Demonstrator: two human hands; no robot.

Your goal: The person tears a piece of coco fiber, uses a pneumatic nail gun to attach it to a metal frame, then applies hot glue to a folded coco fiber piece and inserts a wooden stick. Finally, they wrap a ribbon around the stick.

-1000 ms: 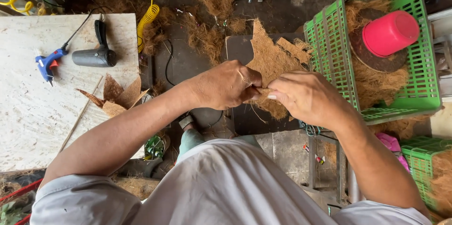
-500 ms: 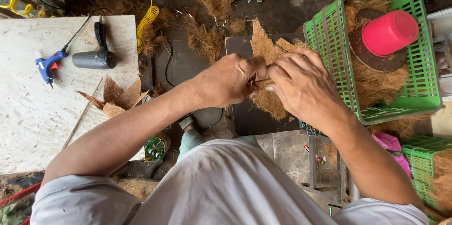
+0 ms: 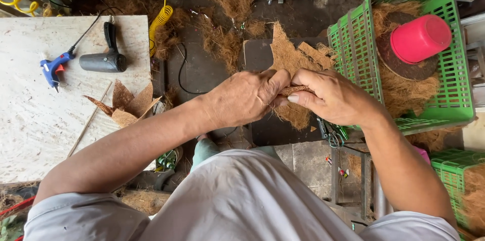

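Seen from above, a person in a pale grey shirt (image 3: 237,195) works with both bare hands held together at the centre of the view. The left hand (image 3: 242,97) and the right hand (image 3: 333,97) meet over a piece of brown coconut fibre sheet (image 3: 290,59). Both hands are closed on it: the left fingers are curled over its near edge, and the right thumb and fingers pinch a rolled or folded part of it between the 2 hands. The sheet fans out beyond the knuckles, away from the person, above a dark surface (image 3: 260,54), and a ragged fringe of it hangs below the hands.

To the right stands a green plastic basket (image 3: 353,44), touching or just beside the right hand. It holds more brown fibre, a dark round fibre disc (image 3: 399,67) and a pink plastic cup (image 3: 420,38) lying on that disc. A second green basket (image 3: 449,168) with fibre shows at the lower right edge.

To the left lies a pale wooden board (image 3: 35,99). On it rest a blue glue gun (image 3: 53,68), a black heat gun (image 3: 103,59) and several pointed brown fibre offcuts (image 3: 124,104). A yellow coiled hose (image 3: 160,19) hangs beside the board's far right corner. Loose clumps of fibre (image 3: 227,24) lie scattered on the dark floor beyond the hands.
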